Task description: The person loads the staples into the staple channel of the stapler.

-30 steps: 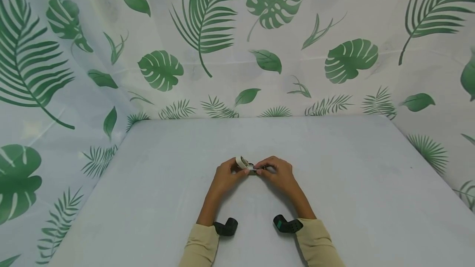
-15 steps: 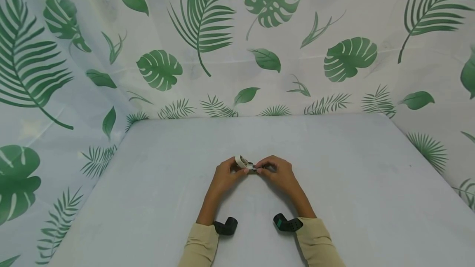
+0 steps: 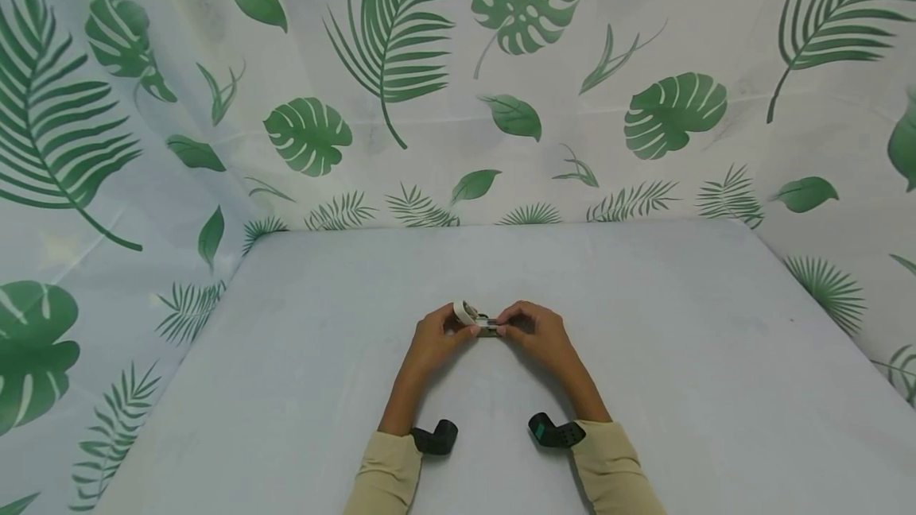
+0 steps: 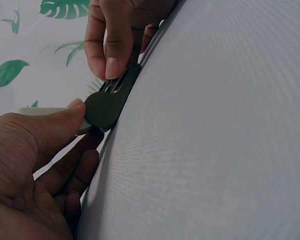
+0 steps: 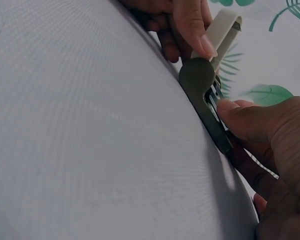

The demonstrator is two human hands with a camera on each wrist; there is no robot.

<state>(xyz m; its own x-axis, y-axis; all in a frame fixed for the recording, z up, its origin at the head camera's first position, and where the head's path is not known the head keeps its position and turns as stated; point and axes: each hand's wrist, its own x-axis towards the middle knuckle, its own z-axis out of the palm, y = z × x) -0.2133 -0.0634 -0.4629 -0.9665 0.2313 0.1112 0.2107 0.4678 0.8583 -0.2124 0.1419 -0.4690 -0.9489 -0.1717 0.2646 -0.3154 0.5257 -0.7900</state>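
A small stapler point(image 3: 488, 332) sits low over the table between both hands. Its cream top cover point(image 5: 223, 31) is swung up, away from the dark green base point(image 4: 103, 109), and the metal rail between shows. My left hand point(image 3: 435, 338) grips the hinge end, thumb by the round green pivot, other fingers partly hidden behind. At the other end, my right hand point(image 3: 541, 334) pinches the stapler, its thumb point(image 5: 229, 108) on the metal rail. Fingers under the base are mostly hidden, and I cannot tell whether the right fingertips hold a staple strip too.
A white table point(image 3: 300, 388) spreads out around the hands. Behind it and at both sides hangs a white curtain point(image 3: 429, 165) with green leaf prints. Each wrist carries a black camera, the left one point(image 3: 438, 437) and the right one point(image 3: 555, 431).
My right fingertips have slid slightly to the right along the stapler, so more of the metal rail shows. The left hand and the raised cover stay where they were.
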